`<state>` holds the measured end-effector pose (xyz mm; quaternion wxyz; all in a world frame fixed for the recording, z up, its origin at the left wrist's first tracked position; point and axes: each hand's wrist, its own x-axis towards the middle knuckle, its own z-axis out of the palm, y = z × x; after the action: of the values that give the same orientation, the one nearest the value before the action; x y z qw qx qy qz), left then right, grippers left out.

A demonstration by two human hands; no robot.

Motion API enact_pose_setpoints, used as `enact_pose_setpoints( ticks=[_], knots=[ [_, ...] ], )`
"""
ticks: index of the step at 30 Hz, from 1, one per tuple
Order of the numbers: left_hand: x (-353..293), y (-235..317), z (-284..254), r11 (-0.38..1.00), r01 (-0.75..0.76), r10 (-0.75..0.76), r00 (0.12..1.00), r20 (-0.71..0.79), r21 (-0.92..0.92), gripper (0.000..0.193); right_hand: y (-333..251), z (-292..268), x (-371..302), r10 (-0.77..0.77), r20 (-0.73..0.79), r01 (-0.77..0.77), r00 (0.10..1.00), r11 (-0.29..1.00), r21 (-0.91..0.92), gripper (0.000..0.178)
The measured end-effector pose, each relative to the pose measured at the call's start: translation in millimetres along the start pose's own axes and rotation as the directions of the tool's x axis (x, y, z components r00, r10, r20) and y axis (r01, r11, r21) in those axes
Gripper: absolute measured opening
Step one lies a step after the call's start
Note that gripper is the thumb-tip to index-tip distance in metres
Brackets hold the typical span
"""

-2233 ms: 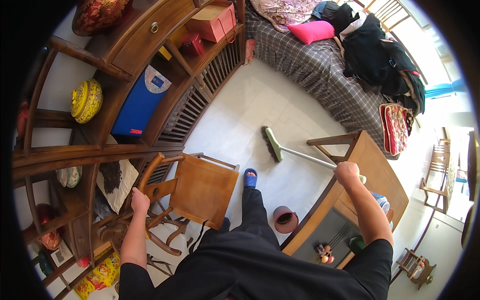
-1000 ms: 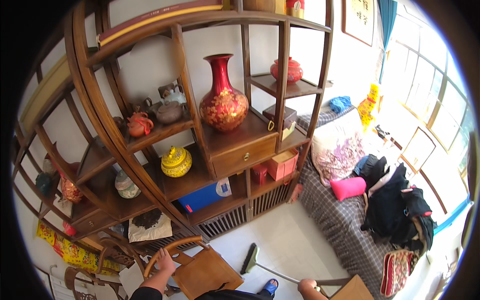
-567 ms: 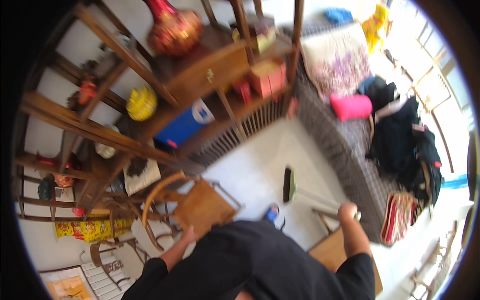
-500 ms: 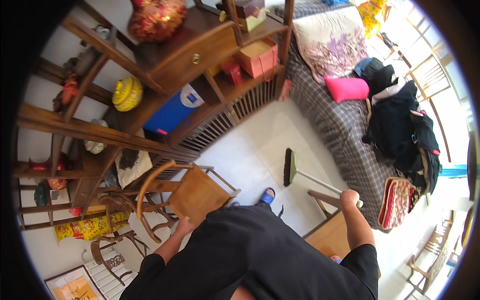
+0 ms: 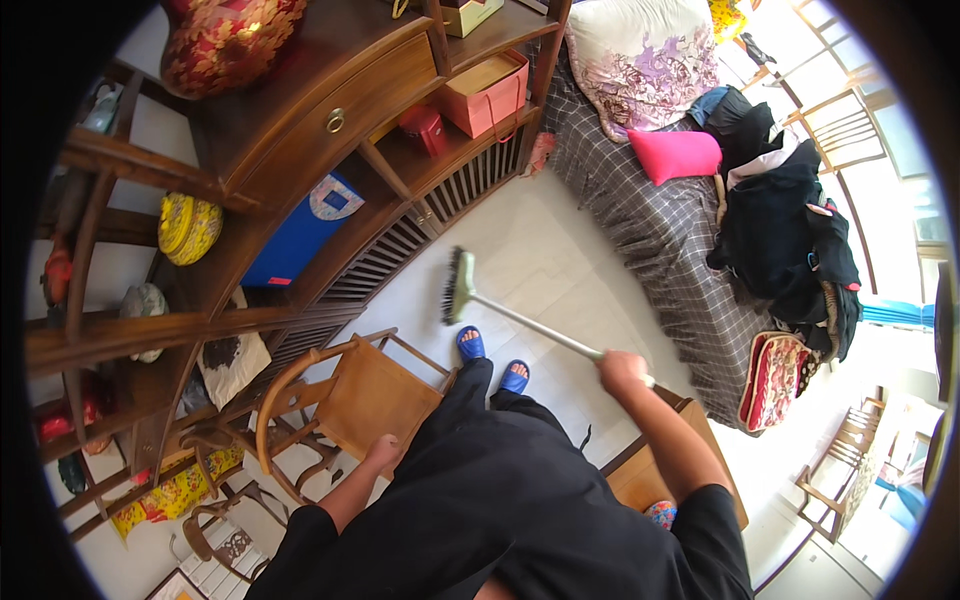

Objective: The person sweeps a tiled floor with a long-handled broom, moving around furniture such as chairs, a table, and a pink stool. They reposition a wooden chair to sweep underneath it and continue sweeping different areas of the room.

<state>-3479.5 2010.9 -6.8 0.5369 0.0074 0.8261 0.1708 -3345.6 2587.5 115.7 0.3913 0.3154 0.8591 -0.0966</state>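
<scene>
A broom with a pale green head (image 5: 462, 285), dark bristles and a light pole reaches over the tiled floor. My right hand (image 5: 624, 373) is closed around the pole near its upper end. The bristles point left, toward the slatted cabinet doors (image 5: 378, 262). Whether they touch the floor I cannot tell. My left hand (image 5: 384, 452) hangs low beside the wooden chair (image 5: 366, 398), in front of its seat as seen from above. Its fingers are mostly hidden, and nothing shows in it.
A dark wooden shelf unit (image 5: 290, 150) with vases and boxes lines the left. On the right stands a bed under a checked cover (image 5: 640, 205), with a pink pillow (image 5: 675, 157) and piled dark clothes (image 5: 775, 225). A wooden piece of furniture (image 5: 650, 470) is close by my right arm.
My right hand has moved left and forward, and the broom head has swung left toward the cabinet. My feet in blue slippers now show more fully. The view has shifted a little.
</scene>
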Motion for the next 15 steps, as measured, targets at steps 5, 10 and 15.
enact_pose_setpoints(
  ticks=[5, 10, 15],
  knots=[
    [15, -2, -21, 0.989, -0.143, 0.149, 0.961, -0.234, 0.041, 0.028, -87, -22, 92, -0.105, 0.005, 0.105, 0.994, 0.994, -0.01, 0.02],
    [-11, -6, -31, 0.991, 0.079, -0.069, 0.993, -0.093, 0.11, 0.02, -75, -55, 154, -0.032, -0.009, 0.031, 0.999, 0.996, -0.086, 0.021],
    [-18, -38, -10, 0.99, 0.088, -0.086, 0.996, -0.03, 0.113, 0.018, -12, -66, 168, 0.154, 0.005, -0.154, 0.988, 0.988, 0.0, 0.027]
  ],
)
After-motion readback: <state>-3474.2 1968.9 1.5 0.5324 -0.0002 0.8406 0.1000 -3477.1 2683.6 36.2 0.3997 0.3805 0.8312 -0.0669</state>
